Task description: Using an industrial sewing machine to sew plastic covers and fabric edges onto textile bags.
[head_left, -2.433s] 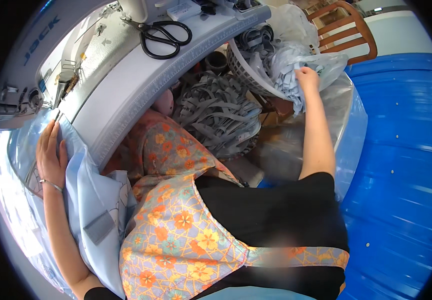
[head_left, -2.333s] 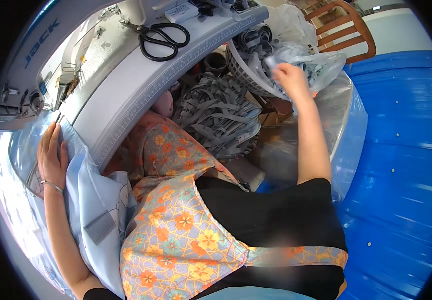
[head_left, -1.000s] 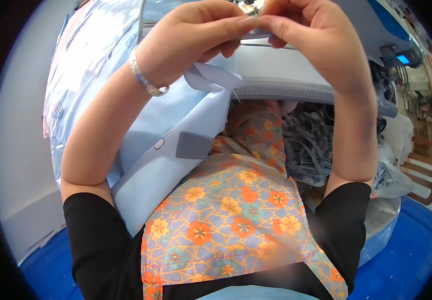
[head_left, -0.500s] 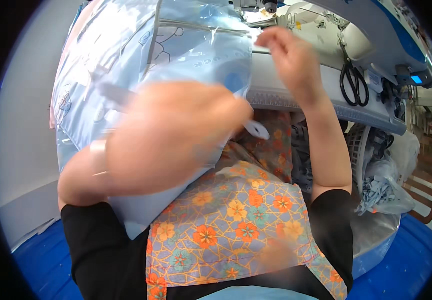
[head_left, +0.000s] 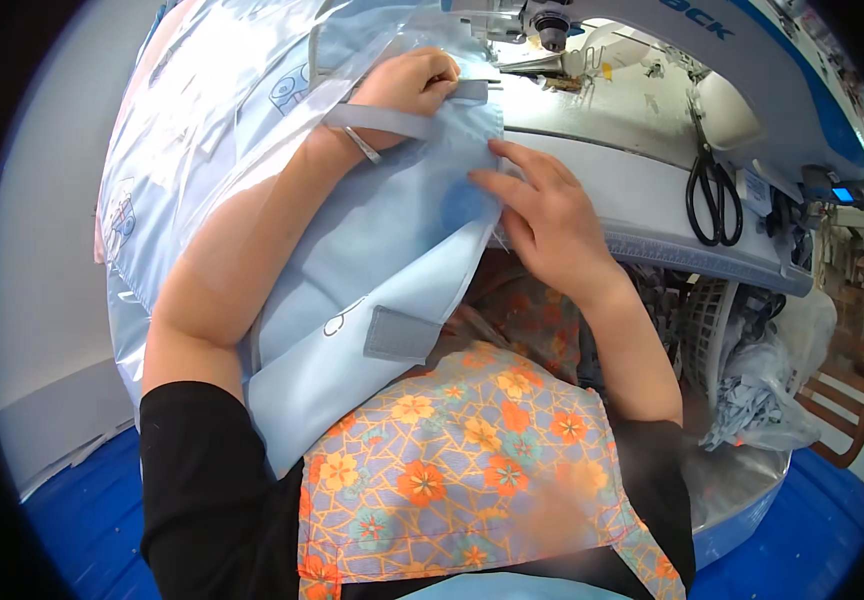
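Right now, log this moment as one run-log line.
left hand: pinching grey strap on light blue fabric | right hand: flat on fabric edge | needle: just beyond | scissors: idle, right

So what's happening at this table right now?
A person is working pale blue fabric at a white sewing machine. The left hand presses a grey strap onto the cloth near the needle, the right hand lies flat on the fabric edge. Black scissors lie on the table.
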`<action>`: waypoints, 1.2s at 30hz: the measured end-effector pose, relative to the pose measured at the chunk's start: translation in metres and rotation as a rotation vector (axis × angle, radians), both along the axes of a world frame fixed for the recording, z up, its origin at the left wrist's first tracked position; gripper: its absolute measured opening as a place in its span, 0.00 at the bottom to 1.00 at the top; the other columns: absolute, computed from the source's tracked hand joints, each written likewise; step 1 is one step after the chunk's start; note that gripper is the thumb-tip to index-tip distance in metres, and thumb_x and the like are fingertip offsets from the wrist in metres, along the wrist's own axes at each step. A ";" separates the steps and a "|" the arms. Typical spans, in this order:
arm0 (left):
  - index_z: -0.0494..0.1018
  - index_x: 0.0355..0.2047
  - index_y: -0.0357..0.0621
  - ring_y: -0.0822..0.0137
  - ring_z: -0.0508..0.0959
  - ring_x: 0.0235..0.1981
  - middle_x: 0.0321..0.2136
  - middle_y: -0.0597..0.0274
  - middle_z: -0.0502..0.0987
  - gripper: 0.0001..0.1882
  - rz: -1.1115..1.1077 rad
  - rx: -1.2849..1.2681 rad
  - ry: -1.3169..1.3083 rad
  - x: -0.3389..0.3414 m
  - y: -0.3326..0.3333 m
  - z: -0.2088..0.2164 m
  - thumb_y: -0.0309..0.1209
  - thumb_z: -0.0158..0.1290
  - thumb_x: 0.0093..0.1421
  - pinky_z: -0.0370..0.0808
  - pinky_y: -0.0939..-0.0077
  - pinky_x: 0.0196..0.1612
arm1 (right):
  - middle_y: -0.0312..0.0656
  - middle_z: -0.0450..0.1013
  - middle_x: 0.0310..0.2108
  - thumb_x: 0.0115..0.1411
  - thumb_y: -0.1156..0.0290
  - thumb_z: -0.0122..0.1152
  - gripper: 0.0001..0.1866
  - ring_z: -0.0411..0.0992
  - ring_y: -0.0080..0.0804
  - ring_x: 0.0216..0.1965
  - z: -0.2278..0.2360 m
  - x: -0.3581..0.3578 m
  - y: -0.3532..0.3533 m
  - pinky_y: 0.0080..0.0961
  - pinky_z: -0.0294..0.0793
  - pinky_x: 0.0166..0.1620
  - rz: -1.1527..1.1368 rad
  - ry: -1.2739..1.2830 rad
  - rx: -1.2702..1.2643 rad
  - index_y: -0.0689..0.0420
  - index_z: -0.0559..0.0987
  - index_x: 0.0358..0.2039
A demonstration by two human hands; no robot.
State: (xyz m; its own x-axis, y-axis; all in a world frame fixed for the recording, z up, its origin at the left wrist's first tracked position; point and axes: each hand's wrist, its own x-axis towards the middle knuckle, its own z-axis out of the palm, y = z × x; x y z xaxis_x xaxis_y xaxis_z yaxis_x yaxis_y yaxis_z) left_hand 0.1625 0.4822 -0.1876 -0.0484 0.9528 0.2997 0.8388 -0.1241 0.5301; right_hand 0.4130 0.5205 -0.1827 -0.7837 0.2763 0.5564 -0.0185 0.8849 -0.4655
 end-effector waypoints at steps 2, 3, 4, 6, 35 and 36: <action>0.70 0.33 0.35 0.67 0.73 0.35 0.38 0.55 0.76 0.10 0.066 -0.132 -0.118 0.003 0.006 0.011 0.31 0.47 0.63 0.70 0.75 0.42 | 0.45 0.77 0.44 0.52 0.81 0.58 0.13 0.75 0.46 0.44 -0.006 -0.003 0.009 0.37 0.74 0.49 -0.012 -0.012 0.027 0.58 0.77 0.39; 0.71 0.34 0.35 0.70 0.72 0.33 0.37 0.56 0.76 0.10 0.076 -0.218 -0.190 0.004 0.008 0.015 0.32 0.48 0.63 0.70 0.77 0.41 | 0.45 0.77 0.45 0.51 0.81 0.58 0.13 0.75 0.46 0.45 -0.007 -0.005 0.015 0.37 0.74 0.49 -0.017 -0.022 0.056 0.59 0.78 0.39; 0.72 0.35 0.35 0.73 0.70 0.32 0.35 0.57 0.76 0.11 0.092 -0.304 -0.261 0.005 0.010 0.019 0.33 0.49 0.63 0.69 0.78 0.40 | 0.45 0.77 0.45 0.51 0.81 0.58 0.13 0.75 0.46 0.45 -0.007 -0.008 0.024 0.37 0.74 0.49 -0.015 -0.021 0.054 0.59 0.78 0.39; 0.74 0.33 0.35 0.60 0.73 0.30 0.30 0.52 0.76 0.12 0.156 -0.307 -0.189 0.009 0.017 0.026 0.33 0.49 0.61 0.71 0.68 0.37 | 0.45 0.77 0.45 0.51 0.82 0.58 0.11 0.75 0.47 0.44 -0.003 -0.013 0.040 0.36 0.75 0.47 -0.066 -0.012 -0.038 0.59 0.78 0.37; 0.75 0.24 0.40 0.44 0.75 0.33 0.30 0.47 0.76 0.11 0.266 0.204 0.233 0.029 0.004 -0.010 0.35 0.51 0.57 0.71 0.54 0.37 | 0.38 0.73 0.28 0.46 0.77 0.68 0.08 0.72 0.37 0.29 0.033 -0.015 0.005 0.29 0.73 0.34 0.115 0.227 0.208 0.57 0.81 0.29; 0.75 0.24 0.40 0.44 0.75 0.33 0.30 0.47 0.76 0.11 0.254 0.208 0.221 0.029 0.013 -0.015 0.35 0.51 0.57 0.71 0.54 0.37 | 0.38 0.74 0.31 0.46 0.77 0.68 0.09 0.74 0.40 0.33 0.024 -0.011 0.004 0.31 0.75 0.37 0.149 0.129 0.135 0.57 0.81 0.31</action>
